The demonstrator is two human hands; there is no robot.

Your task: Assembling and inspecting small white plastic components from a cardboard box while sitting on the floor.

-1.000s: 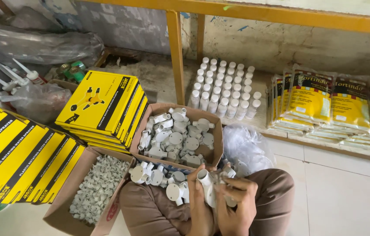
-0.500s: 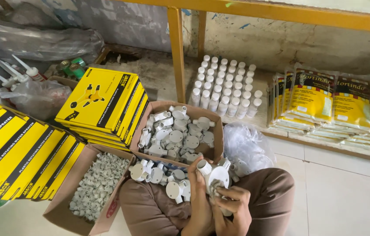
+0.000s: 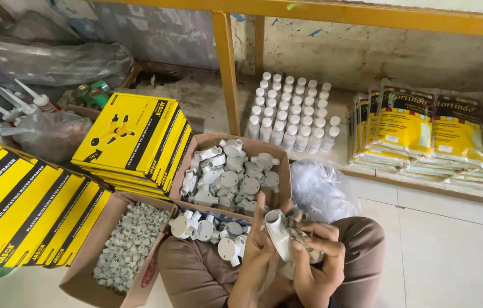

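Stacks of flat yellow boxes fill the left side of the floor. Beside them an open cardboard carton holds a heap of grey-white plastic conduit boxes, and a lower carton holds small white clips. More conduit boxes lie loose on the person's lap. The left hand, fingers partly spread, props a white pipe fitting just above the lap, while the right hand curls closed around its other side.
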